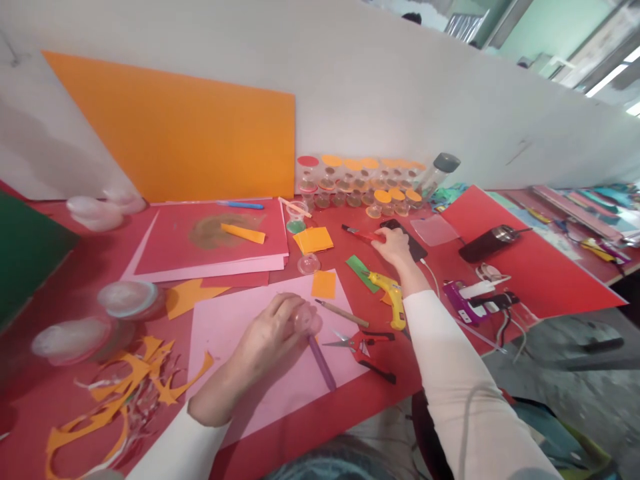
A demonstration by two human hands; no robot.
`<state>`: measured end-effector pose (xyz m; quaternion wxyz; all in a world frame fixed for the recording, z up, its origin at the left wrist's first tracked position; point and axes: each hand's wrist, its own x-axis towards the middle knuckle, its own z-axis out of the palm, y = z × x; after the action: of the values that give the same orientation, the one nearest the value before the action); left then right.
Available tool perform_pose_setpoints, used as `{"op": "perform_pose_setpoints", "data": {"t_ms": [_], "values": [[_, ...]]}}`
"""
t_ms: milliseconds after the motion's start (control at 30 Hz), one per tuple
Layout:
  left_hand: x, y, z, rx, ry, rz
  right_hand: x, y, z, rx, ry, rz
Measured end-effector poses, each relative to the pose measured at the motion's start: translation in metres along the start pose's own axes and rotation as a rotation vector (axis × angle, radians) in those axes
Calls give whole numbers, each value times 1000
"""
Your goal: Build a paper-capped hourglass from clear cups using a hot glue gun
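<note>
My left hand (277, 327) is closed round a small clear plastic cup (303, 320) above a pink sheet (225, 327). Beside that cup lies a purple stick (321, 363). Out to the right, my right hand (393, 245) has its fingers closed on the end of a slim red tool with a dark tip (363, 234); its exact kind is unclear. A black phone (413, 243) lies partly beneath this hand. Between the hands are a wooden-handled pointed tool (345, 313), red-and-black scissors (363, 343), a yellow glue gun (393, 297) and an orange paper square (323, 285).
Clear cups with orange lids (370, 177) line the wall beside a bottle (440, 170). Orange paper scraps (135, 380) and plastic tubs (129, 299) sit at left. At right are a black tumbler (490, 243), a purple power strip (465, 303) with cords and red board (540, 267).
</note>
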<state>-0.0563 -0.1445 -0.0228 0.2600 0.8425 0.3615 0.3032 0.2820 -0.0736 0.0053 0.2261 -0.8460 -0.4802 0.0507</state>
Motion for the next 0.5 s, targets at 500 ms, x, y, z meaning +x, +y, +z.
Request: {"op": "perform_pose_setpoints", "data": {"t_ms": [500], "values": [[1,3,-6,44,18,77,-56,14,-40,104,187,-263]]}}
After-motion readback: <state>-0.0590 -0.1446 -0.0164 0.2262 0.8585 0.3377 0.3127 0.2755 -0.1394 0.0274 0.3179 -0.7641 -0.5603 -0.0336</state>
